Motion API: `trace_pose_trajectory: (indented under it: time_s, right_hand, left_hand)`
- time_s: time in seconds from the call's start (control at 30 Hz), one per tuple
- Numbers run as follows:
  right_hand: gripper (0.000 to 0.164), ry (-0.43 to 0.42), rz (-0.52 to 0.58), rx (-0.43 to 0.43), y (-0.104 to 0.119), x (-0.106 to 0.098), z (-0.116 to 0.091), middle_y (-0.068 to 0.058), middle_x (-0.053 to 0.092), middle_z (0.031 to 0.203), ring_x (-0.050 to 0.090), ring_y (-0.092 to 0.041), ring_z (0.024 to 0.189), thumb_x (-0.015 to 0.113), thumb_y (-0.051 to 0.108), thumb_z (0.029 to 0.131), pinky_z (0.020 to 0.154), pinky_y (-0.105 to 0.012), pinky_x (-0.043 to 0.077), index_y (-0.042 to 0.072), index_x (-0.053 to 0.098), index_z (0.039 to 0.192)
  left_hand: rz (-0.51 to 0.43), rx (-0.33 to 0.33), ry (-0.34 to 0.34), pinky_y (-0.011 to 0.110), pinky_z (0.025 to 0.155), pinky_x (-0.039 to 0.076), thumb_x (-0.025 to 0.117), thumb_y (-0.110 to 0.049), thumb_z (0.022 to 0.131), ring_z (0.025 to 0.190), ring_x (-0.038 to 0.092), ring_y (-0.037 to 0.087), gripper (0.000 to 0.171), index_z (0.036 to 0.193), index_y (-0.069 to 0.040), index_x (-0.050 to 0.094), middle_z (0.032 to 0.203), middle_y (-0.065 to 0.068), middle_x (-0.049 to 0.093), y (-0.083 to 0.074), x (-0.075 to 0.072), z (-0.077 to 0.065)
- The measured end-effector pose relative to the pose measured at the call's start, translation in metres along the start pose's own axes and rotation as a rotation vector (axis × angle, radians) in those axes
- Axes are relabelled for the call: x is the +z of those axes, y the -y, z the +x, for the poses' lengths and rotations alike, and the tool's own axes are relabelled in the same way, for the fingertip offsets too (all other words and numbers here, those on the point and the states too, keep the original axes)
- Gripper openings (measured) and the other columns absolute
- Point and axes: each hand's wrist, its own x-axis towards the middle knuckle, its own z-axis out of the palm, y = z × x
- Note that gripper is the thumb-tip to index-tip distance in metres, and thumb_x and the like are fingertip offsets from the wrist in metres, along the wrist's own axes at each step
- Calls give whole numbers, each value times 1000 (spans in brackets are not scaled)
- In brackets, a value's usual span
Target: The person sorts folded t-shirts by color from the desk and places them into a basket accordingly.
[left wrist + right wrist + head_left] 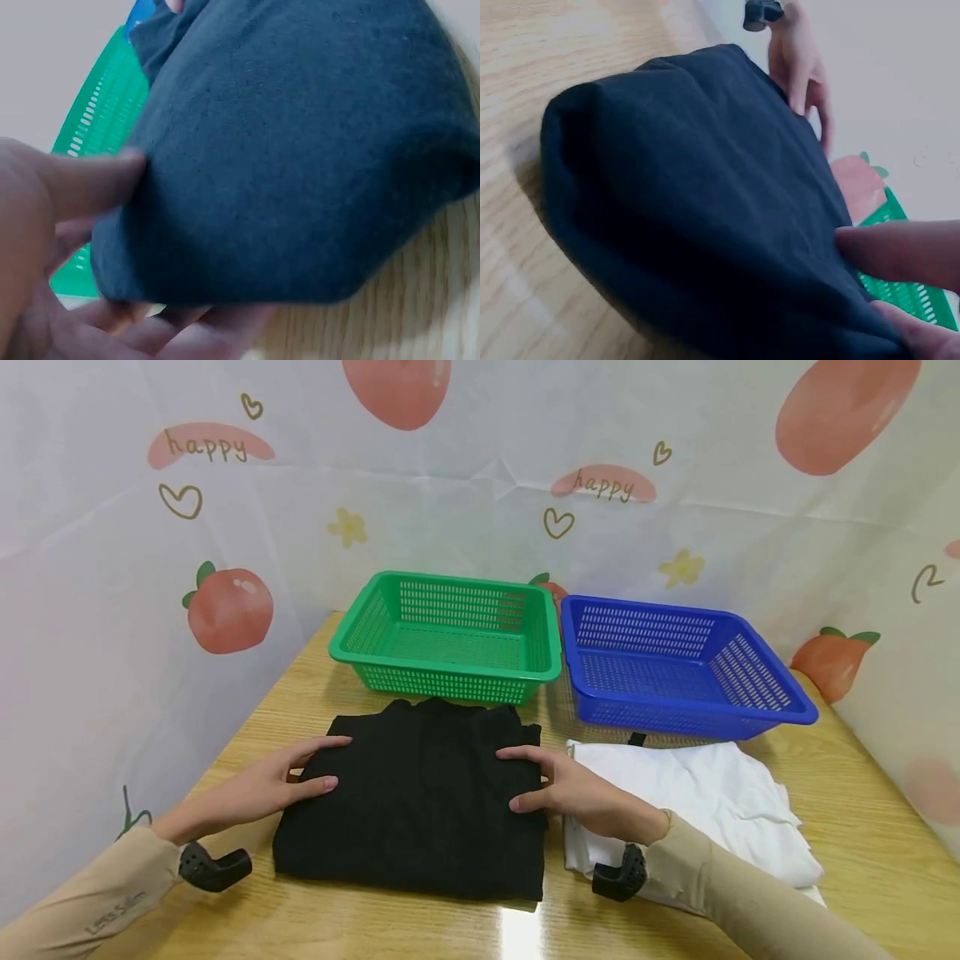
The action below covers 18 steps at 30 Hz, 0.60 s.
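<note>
A folded black garment (427,810) lies on the table in front of me, its far edge uneven and bunched. At its left side my left hand (258,785) grips the cloth. In the left wrist view the thumb (97,180) lies on top of the fabric (277,165), and the other fingers go beneath its edge. My right hand (581,789) holds the opposite side, with thumb and index finger at the cloth; its other fingers are largely hidden in the head view. Thick, rounded folds of the garment (705,187) show in the right wrist view.
Behind the garment stands a green plastic basket (446,672), with a blue basket (697,714) to its right. A folded white garment (697,793) lies right of the black one, partly under my right forearm. A printed cloth backdrop (465,527) hangs behind the wooden table (300,910).
</note>
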Motion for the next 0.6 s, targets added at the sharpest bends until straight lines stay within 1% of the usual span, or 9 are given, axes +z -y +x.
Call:
trace_pose_trajectory:
  time_s: [0.1, 0.13, 0.2, 0.27, 0.3, 0.4, 0.43, 0.57, 0.6]
  right_hand:
    - [73, -14, -25, -5, 0, 2, 0, -19, 60, 123, 65, -32, 104, 73, -9, 81, 84, -41, 54, 8, 45, 146]
    - [74, -23, -18, -3, 0, 2, 0, -19, 61, 122, 65, -33, 103, 73, -11, 80, 82, -42, 55, 9, 46, 146]
    - [75, -41, 4, 1, 3, 2, -1, -19, 60, 123, 66, -33, 103, 73, -12, 79, 81, -44, 55, 9, 46, 146]
    - [77, -52, 26, 2, 8, 2, -2, -20, 58, 127, 65, -34, 104, 73, -12, 79, 81, -46, 55, 10, 45, 147]
    - [77, -52, 40, -2, 10, 1, -3, -21, 56, 129, 64, -35, 106, 73, -11, 80, 81, -47, 55, 10, 44, 148]
    - [77, -54, 9, -23, 21, -2, -6, -15, 44, 143, 58, -31, 111, 75, -6, 81, 86, -43, 53, 15, 45, 149]
    - [77, -46, 12, -31, 25, -4, -7, -14, 42, 144, 56, -31, 113, 75, -5, 81, 88, -43, 52, 16, 44, 149]
    - [78, -23, 48, -53, 41, -8, -10, -12, 39, 148, 51, -30, 119, 75, -5, 82, 93, -42, 49, 17, 43, 150]
    - [79, -13, 68, -57, 45, -8, -9, -13, 41, 146, 51, -30, 121, 74, -6, 82, 94, -42, 49, 16, 42, 151]
  left_hand:
    - [-12, 25, -8, 49, 93, 48, 70, -31, 94, 135, 29, 54, 67, 151, -17, 39, 150, 18, 36, 0, -1, -1]
    - [-28, 25, -10, 44, 89, 51, 71, -30, 92, 129, 39, 52, 68, 151, -16, 39, 149, 18, 36, -1, -1, -1]
    - [-23, 38, -30, 37, 82, 53, 74, -29, 91, 116, 55, 45, 69, 150, -14, 41, 148, 19, 38, -4, -3, -1]
    - [-28, 52, -44, 31, 72, 53, 74, -27, 90, 90, 67, 32, 69, 149, -13, 42, 147, 20, 38, -9, -5, -1]
    - [-32, 57, -52, 29, 67, 52, 75, -26, 90, 72, 65, 24, 68, 149, -13, 44, 146, 20, 40, -12, -6, -1]
    - [-44, 78, -71, 28, 60, 50, 76, -22, 89, 61, 58, 15, 67, 148, -12, 46, 144, 20, 41, -21, -10, -2]
    - [-40, 80, -83, 28, 60, 51, 76, -23, 88, 64, 59, 13, 67, 148, -12, 46, 145, 20, 41, -24, -12, -2]
    - [-36, 83, -99, 28, 58, 50, 76, -19, 88, 51, 56, 20, 68, 148, -10, 46, 146, 25, 40, -30, -18, -4]
    - [-10, 86, -111, 29, 56, 50, 77, -19, 88, 62, 63, 23, 67, 148, -9, 47, 146, 25, 41, -31, -19, -4]
